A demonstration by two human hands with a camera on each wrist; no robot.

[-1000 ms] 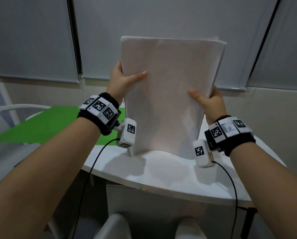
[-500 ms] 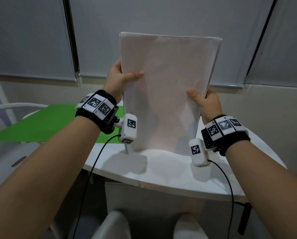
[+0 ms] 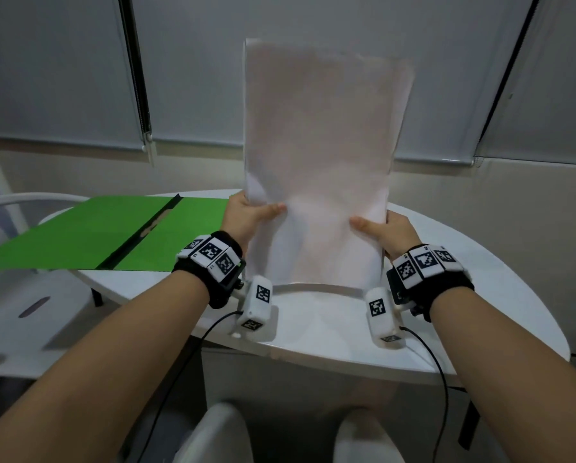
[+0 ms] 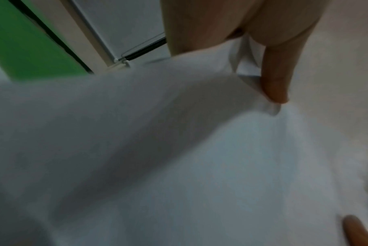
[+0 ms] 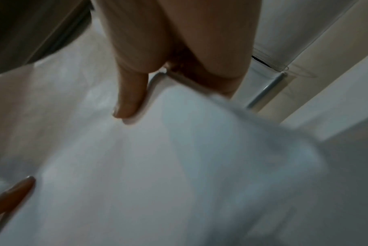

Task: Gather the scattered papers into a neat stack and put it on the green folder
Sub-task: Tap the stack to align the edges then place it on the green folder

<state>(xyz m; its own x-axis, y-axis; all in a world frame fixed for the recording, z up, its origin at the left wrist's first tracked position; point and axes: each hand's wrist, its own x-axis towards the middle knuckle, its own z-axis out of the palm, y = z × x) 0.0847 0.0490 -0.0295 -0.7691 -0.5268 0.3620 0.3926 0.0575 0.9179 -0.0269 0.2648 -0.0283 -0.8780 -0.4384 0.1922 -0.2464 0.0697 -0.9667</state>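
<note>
A stack of white papers (image 3: 320,155) stands upright on its bottom edge on the white table (image 3: 313,329), blurred with motion. My left hand (image 3: 246,212) grips its left edge, thumb across the front sheet. On the other side my right hand (image 3: 385,228) grips the right edge the same way. Both wrist views show a thumb pressed on the papers (image 4: 179,149) (image 5: 179,166), with the other fingers hidden behind. The open green folder (image 3: 112,232) lies flat on the table to the left of the stack; a corner of the folder (image 4: 21,41) shows in the left wrist view.
A white chair (image 3: 29,295) stands left of the table, partly under the folder. Grey roller blinds (image 3: 62,78) cover the wall behind. The table's front edge curves close to my forearms. Cables hang from both wrist cameras.
Both hands slid down the stack's sides from mid-height to near its bottom. The head view tilted down, so more of the green folder and table shows.
</note>
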